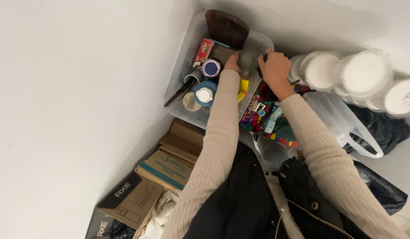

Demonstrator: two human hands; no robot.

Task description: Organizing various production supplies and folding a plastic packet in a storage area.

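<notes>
Upper centre of frame: left hand (233, 62) and right hand (274, 70) both close around a small clear glass jar (249, 59), fingers curled against its sides, above the right end of a clear plastic bin (180, 75). Lidded white tubs (364, 73) stand at upper right.

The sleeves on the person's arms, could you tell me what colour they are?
Cream ribbed knit sleeves, clearest in the head view.
</notes>
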